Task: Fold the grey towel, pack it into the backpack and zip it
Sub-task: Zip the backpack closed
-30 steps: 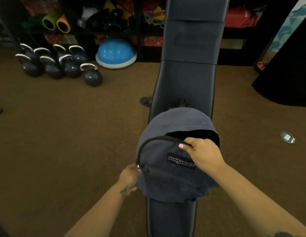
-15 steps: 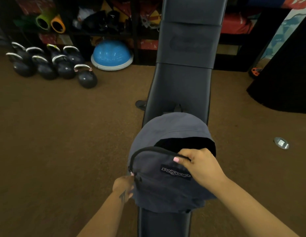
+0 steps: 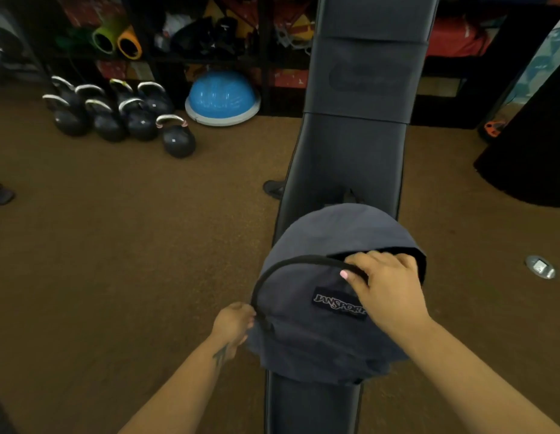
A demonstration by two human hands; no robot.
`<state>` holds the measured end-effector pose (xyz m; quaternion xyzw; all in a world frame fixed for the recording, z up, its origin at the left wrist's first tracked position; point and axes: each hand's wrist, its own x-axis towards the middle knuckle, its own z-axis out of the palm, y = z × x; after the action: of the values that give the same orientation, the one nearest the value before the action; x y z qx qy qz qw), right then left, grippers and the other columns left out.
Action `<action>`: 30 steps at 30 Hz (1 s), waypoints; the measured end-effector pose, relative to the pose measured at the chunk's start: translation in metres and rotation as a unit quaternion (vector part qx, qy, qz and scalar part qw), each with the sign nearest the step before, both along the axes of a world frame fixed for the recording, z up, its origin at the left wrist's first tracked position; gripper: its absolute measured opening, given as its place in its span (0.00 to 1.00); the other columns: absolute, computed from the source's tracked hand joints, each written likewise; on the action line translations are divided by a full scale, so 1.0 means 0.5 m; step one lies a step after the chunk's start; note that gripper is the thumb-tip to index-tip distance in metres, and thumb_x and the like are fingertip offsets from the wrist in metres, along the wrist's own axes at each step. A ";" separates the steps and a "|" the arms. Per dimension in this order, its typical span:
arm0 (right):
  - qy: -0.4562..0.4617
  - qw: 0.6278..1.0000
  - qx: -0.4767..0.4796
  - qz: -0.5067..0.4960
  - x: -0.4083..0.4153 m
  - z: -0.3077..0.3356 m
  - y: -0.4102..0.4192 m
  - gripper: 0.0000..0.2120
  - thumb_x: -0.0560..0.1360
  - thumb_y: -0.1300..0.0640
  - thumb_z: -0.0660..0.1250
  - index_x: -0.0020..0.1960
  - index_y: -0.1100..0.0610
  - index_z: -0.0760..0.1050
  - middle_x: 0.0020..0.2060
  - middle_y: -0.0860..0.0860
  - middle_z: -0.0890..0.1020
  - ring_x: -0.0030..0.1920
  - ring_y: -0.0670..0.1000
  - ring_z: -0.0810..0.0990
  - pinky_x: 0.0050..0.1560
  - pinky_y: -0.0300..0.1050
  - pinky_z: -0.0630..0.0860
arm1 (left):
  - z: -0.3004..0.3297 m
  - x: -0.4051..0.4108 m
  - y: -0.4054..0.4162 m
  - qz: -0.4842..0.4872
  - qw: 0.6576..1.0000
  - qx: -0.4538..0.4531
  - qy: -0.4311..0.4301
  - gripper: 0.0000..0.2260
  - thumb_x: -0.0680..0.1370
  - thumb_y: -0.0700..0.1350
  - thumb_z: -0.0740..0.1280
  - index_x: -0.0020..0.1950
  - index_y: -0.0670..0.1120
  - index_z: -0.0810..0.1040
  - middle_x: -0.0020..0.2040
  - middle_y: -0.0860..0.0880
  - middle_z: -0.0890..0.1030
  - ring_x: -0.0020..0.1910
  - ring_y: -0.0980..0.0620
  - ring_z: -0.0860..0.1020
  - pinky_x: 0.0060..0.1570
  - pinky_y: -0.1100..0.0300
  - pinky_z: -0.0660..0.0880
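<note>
The backpack point(image 3: 316, 333) sits on the near part of a long dark bench point(image 3: 344, 158) and overhangs both of its side edges. The right hand point(image 3: 388, 289) grips the top of the front panel at the zip edge point(image 3: 291, 261), thumb on the outside above the logo patch point(image 3: 339, 303) and fingers curled over into the opening. The left hand point(image 3: 233, 321) is closed against the pack's left side, at the low end of the zip track; whether it pinches the zip pull or only cloth is hard to tell, as the fingertips are hidden against the fabric. The main compartment gapes behind the right hand as a dark slot point(image 3: 413, 258); its inside is black, so the towel cannot be made out there or anywhere else.

Brown carpet point(image 3: 131, 245) lies open on both sides of the bench, with wide bare room left of the left arm and right of the right arm. Beyond the pack the bench top is bare up to its raised backrest. Kettlebells point(image 3: 115, 117) and a blue dome point(image 3: 222, 97) stand well off at the far left, before dim shelves point(image 3: 191, 36). A small silvery thing point(image 3: 540, 267) lies on the carpet to the right. A black mass point(image 3: 532, 151) is cut off at the right edge, and both forearms run out of the bottom of the frame.
</note>
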<state>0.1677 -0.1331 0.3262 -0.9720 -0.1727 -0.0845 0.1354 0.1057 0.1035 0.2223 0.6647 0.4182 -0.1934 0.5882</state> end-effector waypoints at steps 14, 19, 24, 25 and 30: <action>0.171 0.963 -0.095 0.186 -0.073 -0.133 0.271 0.12 0.75 0.61 0.63 0.57 0.58 0.68 0.52 0.57 0.79 0.50 0.59 0.81 0.43 0.51 0.76 | 0.073 0.002 0.048 -0.165 0.981 0.100 -0.024 0.08 0.78 0.43 0.62 0.39 0.45 0.75 0.32 0.49 0.74 0.32 0.54 0.72 0.33 0.61 0.67; 0.162 0.962 -0.097 0.195 -0.059 -0.162 0.292 0.09 0.79 0.58 0.57 0.56 0.57 0.73 0.53 0.57 0.79 0.52 0.60 0.80 0.45 0.50 0.74 | 0.048 -0.010 0.078 -0.229 0.965 0.117 -0.046 0.08 0.79 0.45 0.63 0.40 0.46 0.75 0.34 0.51 0.75 0.34 0.55 0.72 0.35 0.61 0.67; 0.085 0.981 -0.083 0.154 -0.062 -0.175 0.298 0.15 0.51 0.49 0.82 0.29 0.50 0.77 0.25 0.48 0.78 0.22 0.48 0.78 0.20 0.35 0.67 | 0.017 -0.030 0.109 -0.244 0.962 0.092 -0.079 0.08 0.72 0.43 0.73 0.49 0.48 0.78 0.44 0.53 0.80 0.45 0.55 0.79 0.42 0.68 0.72; 0.081 0.985 -0.062 0.141 -0.064 -0.179 0.301 0.17 0.47 0.49 0.82 0.27 0.50 0.76 0.23 0.47 0.76 0.19 0.47 0.75 0.18 0.34 0.65 | 0.009 -0.032 0.103 -0.257 0.954 0.128 -0.086 0.11 0.71 0.43 0.74 0.50 0.49 0.77 0.45 0.53 0.80 0.45 0.55 0.79 0.41 0.69 0.72; 0.040 0.991 0.024 0.125 -0.077 -0.195 0.307 0.06 0.59 0.54 0.73 0.28 0.50 0.76 0.27 0.47 0.74 0.21 0.48 0.74 0.19 0.35 0.65 | -0.020 -0.020 0.045 -0.263 0.899 0.301 -0.178 0.07 0.75 0.37 0.66 0.50 0.45 0.78 0.46 0.50 0.81 0.44 0.54 0.80 0.41 0.66 0.72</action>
<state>0.1290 0.0206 0.2286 -0.9419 -0.2848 -0.0317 0.1754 0.0959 0.1261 0.2122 0.9189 0.1552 -0.0846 0.3528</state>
